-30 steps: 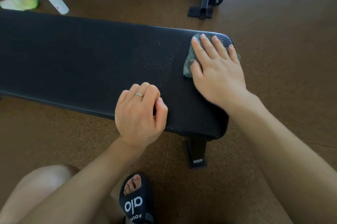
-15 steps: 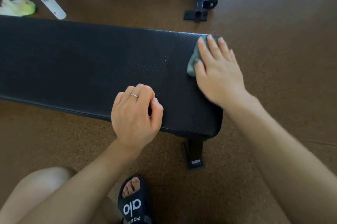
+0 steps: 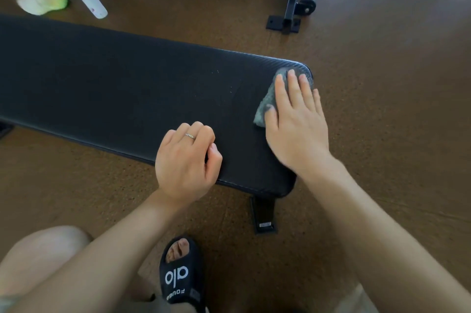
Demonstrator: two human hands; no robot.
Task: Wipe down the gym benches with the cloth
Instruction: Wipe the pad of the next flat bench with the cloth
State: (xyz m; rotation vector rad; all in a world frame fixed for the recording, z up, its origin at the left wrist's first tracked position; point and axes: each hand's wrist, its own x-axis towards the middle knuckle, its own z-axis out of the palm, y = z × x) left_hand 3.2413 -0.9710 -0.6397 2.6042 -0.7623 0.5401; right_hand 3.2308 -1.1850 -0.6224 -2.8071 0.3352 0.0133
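Since the earlier frame, the right hand (image 3: 295, 121) is sliding the grey cloth (image 3: 267, 102) toward the far end corner of the black counter (image 3: 114, 88). Its fingers are lying straight and flat, pressing the cloth down, which is peeking out ahead of and left of that hand. Nearer, the left hand (image 3: 186, 162) is resting loosely curled on the counter's near edge, holding nothing.
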